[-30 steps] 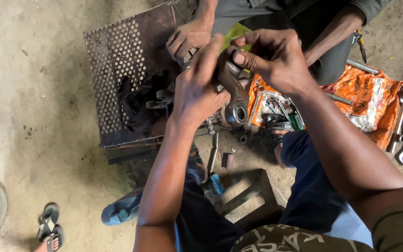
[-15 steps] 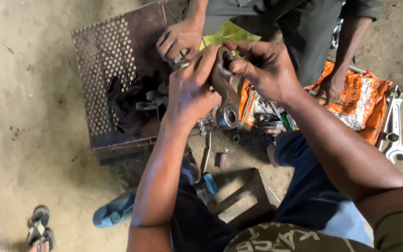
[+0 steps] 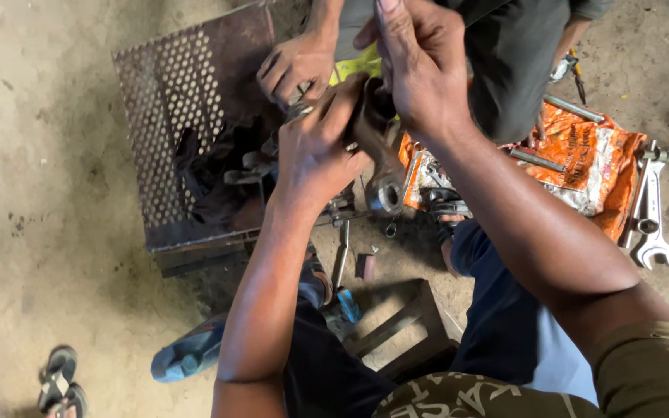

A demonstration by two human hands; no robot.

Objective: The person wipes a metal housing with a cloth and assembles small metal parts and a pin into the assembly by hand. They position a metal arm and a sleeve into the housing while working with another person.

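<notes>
My left hand [image 3: 319, 151] and my right hand [image 3: 420, 66] both grip a greasy metal rod-shaped engine part [image 3: 381, 166] held up in front of me. Its round eye end hangs down below my fingers; the upper end is hidden behind my hands. Just beyond, another person's hand [image 3: 296, 66] reaches down toward small metal parts beside a yellow-green scrap [image 3: 354, 66].
A perforated metal tray [image 3: 164, 124] with dark oily parts lies at the left. An orange plastic bag [image 3: 590, 166] holds tools at the right, with wrenches [image 3: 648, 209] beside it. A blue sandal [image 3: 191, 352] and a low wooden stool [image 3: 396, 329] sit below.
Both my hands have lifted the metal part higher and closer to the camera. The other person's hand stays near the tray's edge.
</notes>
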